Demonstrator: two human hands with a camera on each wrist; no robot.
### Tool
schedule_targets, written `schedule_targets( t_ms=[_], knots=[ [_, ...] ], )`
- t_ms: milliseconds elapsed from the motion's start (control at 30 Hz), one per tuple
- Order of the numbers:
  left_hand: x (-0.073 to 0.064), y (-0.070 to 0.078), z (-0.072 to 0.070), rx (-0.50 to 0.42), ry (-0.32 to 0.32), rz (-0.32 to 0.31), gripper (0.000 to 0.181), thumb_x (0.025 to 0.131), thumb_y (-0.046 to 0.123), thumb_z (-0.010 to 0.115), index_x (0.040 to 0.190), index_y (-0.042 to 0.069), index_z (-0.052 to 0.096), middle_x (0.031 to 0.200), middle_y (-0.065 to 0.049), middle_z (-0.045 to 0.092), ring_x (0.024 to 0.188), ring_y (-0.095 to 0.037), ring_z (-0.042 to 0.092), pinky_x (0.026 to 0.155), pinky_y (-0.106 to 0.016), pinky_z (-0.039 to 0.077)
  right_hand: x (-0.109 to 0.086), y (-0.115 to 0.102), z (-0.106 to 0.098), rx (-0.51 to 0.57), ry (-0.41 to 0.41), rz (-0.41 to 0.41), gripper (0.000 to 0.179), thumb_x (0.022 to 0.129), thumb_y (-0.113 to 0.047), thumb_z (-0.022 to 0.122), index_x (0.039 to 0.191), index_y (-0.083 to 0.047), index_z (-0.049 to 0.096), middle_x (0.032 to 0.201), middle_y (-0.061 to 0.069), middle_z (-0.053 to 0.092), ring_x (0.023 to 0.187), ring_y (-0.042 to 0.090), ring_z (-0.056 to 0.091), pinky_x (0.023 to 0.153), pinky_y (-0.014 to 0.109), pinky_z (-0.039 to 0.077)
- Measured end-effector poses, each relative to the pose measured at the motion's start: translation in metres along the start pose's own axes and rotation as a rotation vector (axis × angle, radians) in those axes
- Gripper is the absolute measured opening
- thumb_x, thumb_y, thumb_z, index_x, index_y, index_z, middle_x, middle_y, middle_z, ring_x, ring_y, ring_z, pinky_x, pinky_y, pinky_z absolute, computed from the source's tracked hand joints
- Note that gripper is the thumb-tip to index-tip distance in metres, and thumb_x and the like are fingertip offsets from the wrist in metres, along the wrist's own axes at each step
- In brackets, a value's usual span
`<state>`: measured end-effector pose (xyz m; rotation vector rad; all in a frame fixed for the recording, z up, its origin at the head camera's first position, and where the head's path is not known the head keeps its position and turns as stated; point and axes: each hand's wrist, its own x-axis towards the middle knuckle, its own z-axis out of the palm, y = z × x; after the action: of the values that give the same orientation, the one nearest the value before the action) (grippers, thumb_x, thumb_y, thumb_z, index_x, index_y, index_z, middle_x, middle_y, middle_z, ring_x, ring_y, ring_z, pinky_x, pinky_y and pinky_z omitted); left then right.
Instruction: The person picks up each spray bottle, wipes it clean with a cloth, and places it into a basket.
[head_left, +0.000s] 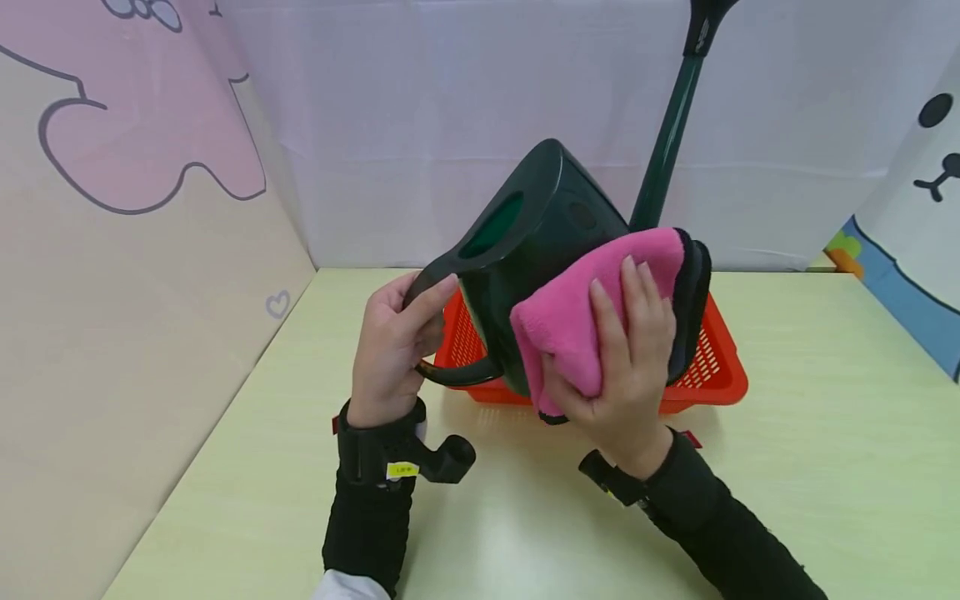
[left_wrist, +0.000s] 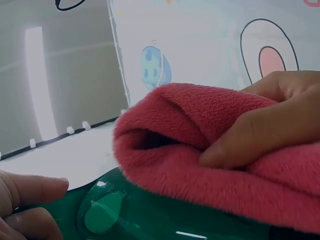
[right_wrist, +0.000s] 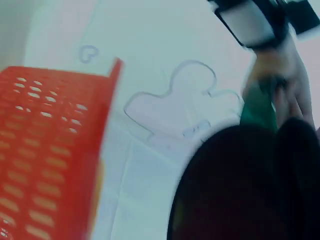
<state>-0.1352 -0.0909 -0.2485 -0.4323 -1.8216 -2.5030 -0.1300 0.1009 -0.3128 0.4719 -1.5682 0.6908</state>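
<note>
One grip [head_left: 397,346], the left, clamps a watering can [head_left: 528,250], spout [head_left: 670,137] slanting up-right; the right [head_left: 628,371] pinches pink cloth [head_left: 562,312].

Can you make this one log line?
left hand: grips watering can handle; right hand: holds pink cloth against can; red basket: on table

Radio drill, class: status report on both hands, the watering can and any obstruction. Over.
Left hand grips tilted green watering can by its handle. Right hand holds pink cloth against can. Red basket partly behind can; nothing visibly obstructing hands.
</note>
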Motion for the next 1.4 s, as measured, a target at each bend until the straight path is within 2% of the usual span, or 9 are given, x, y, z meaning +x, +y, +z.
schedule_targets(
  t_ms=[133,233,333,500,667,867,1100,1300,1400],
  knots=[
    [0.001,-0.002,0.003,0.009,0.000,0.000,0.019,0.089,0.010,0.052,0.070,0.013,0.049,0.052,0.003,0.034,0.047,-0.009,0.029,0.046,-0.022,0.025,-0.014,-0.014,0.006,-0.142,-0.022,-0.204,0.047,0.082,-0.041,0.061,0.120,-0.013,0.058,0.125,0.017,0.055,0.121,0.032,0.047,0.105,0.052,0.029],
    [0.003,-0.004,0.006,0.009,-0.015,0.005,0.018,0.088,0.011,0.052,0.070,0.012,0.049,0.052,0.003,0.034,0.047,-0.008,0.029,0.046,-0.022,0.026,-0.020,-0.021,0.007,-0.239,-0.091,-0.362,0.040,0.085,-0.035,0.060,0.119,-0.013,0.060,0.119,0.016,0.059,0.118,0.032,0.050,0.109,0.050,0.023],
    [0.005,-0.006,0.007,0.014,-0.024,0.002,0.016,0.087,0.011,0.053,0.072,0.012,0.049,0.052,0.003,0.035,0.047,-0.007,0.030,0.046,-0.021,0.027,-0.022,-0.024,0.006,-0.279,-0.173,-0.451,0.035,0.087,-0.031,0.059,0.116,-0.012,0.062,0.115,0.015,0.062,0.113,0.031,0.052,0.111,0.050,0.017],
    [0.004,-0.009,0.005,0.035,-0.010,0.005,0.016,0.087,0.011,0.052,0.072,0.012,0.049,0.052,0.003,0.035,0.047,-0.008,0.030,0.046,-0.021,0.028,-0.018,-0.022,0.000,-0.234,-0.240,-0.456,0.034,0.088,-0.032,0.056,0.116,-0.013,0.063,0.115,0.012,0.063,0.116,0.030,0.050,0.113,0.049,0.013],
    [0.004,-0.009,0.005,0.041,-0.021,0.005,0.016,0.087,0.011,0.051,0.072,0.012,0.048,0.052,0.003,0.034,0.048,-0.009,0.031,0.047,-0.022,0.027,-0.011,-0.017,-0.004,-0.185,-0.221,-0.421,0.036,0.085,-0.035,0.058,0.115,-0.014,0.062,0.117,0.013,0.060,0.122,0.030,0.046,0.113,0.048,0.015],
    [0.004,-0.007,0.005,0.051,-0.017,-0.018,0.019,0.088,0.013,0.053,0.070,0.012,0.046,0.052,0.003,0.034,0.048,-0.010,0.030,0.047,-0.022,0.027,0.000,-0.006,-0.007,-0.072,-0.156,-0.298,0.043,0.082,-0.042,0.060,0.116,-0.016,0.061,0.126,0.011,0.056,0.127,0.027,0.044,0.109,0.048,0.024],
    [0.003,-0.004,0.004,0.055,-0.036,-0.018,0.018,0.088,0.011,0.053,0.071,0.013,0.048,0.053,0.002,0.035,0.047,-0.012,0.031,0.046,-0.022,0.027,0.020,0.018,-0.017,0.219,-0.101,0.038,0.060,0.084,-0.045,0.059,0.124,-0.001,0.052,0.130,0.010,0.054,0.125,0.024,0.046,0.107,0.039,0.033],
    [-0.002,-0.003,0.004,0.074,-0.060,-0.031,0.012,0.087,0.010,0.053,0.076,0.011,0.049,0.054,0.002,0.036,0.046,-0.012,0.031,0.046,-0.022,0.028,0.030,0.031,-0.032,0.332,-0.132,0.387,0.056,0.083,-0.017,0.054,0.133,0.003,0.041,0.095,-0.018,0.060,0.084,0.001,0.055,0.083,0.013,0.046],
    [-0.002,-0.002,0.005,0.085,-0.064,-0.035,0.011,0.087,0.010,0.053,0.077,0.011,0.049,0.054,0.002,0.036,0.047,-0.011,0.032,0.046,-0.021,0.028,0.030,0.028,-0.032,0.317,-0.135,0.444,0.055,0.081,-0.011,0.052,0.135,-0.001,0.042,0.088,-0.020,0.057,0.073,-0.001,0.051,0.079,0.012,0.046]
  ],
)
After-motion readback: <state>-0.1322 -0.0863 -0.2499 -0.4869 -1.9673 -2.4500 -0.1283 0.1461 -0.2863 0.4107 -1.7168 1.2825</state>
